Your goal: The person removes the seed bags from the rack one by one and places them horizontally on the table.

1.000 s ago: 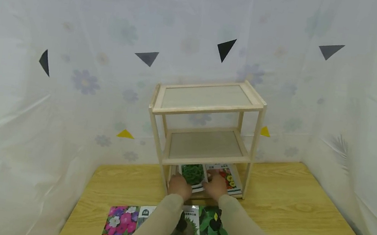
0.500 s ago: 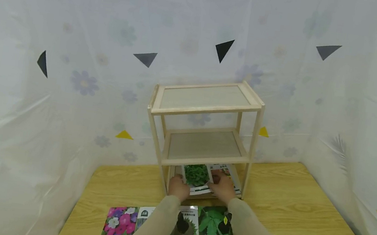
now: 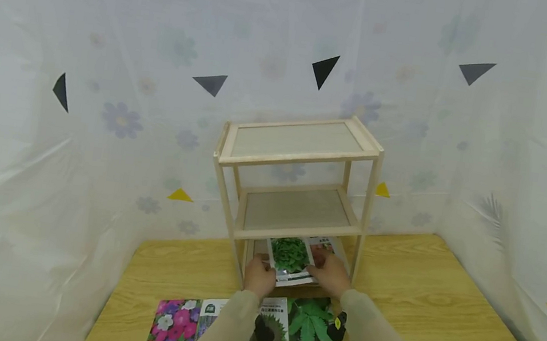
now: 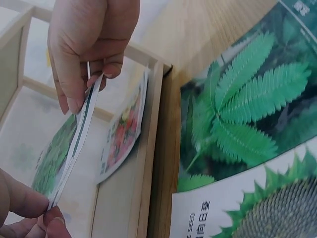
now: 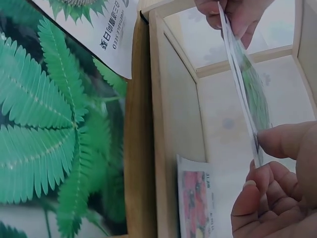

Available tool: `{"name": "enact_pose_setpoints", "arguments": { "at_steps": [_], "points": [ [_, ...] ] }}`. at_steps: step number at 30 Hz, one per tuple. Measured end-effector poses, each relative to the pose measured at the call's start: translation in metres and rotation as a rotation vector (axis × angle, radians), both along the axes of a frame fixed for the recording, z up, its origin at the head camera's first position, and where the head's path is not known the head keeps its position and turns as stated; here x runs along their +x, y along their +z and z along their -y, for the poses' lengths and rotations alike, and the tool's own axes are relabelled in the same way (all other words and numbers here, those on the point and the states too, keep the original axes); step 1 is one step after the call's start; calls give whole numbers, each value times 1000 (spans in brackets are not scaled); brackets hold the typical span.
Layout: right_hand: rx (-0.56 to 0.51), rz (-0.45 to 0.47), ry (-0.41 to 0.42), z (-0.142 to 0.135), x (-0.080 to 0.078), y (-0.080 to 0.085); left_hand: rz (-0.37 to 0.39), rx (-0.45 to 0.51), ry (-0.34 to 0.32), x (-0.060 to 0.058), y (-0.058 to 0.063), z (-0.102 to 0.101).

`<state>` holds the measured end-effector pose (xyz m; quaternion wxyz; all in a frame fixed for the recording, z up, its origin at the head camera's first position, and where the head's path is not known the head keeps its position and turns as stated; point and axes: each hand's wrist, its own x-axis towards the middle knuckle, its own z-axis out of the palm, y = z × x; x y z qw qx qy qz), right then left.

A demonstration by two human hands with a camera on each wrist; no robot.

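The left hand (image 3: 259, 276) and right hand (image 3: 332, 274) pinch the green-leaf packet (image 3: 289, 255) by opposite edges, thumbs nearly meeting fingers (presumably to stop it bending), above the bottom shelf (image 4: 116, 206) near its front edge.

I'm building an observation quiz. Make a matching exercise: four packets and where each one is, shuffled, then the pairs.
1. bushy-greens packet
2. red-flower packet
3. pink-and-purple-flower packet
4. fern-leaf packet

A. left end of the row on the table
B. pinched by left hand and right hand
C. right end of that row
D. on the bottom shelf

Pairs: 1-B, 2-D, 3-A, 4-C
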<state>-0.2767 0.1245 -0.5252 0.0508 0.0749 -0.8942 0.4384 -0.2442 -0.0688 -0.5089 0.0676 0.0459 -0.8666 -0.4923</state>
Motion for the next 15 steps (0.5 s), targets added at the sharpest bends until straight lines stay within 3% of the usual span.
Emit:
{"name": "enact_pose_setpoints", "arguments": {
  "at_steps": [8,15],
  "points": [
    [-10,-11,49,-7,6,7,-22,22,27,10,-5,-2],
    [-60,1,137,-14,14,17,-8,138,-49,28,-7,-2]
  ]
}}
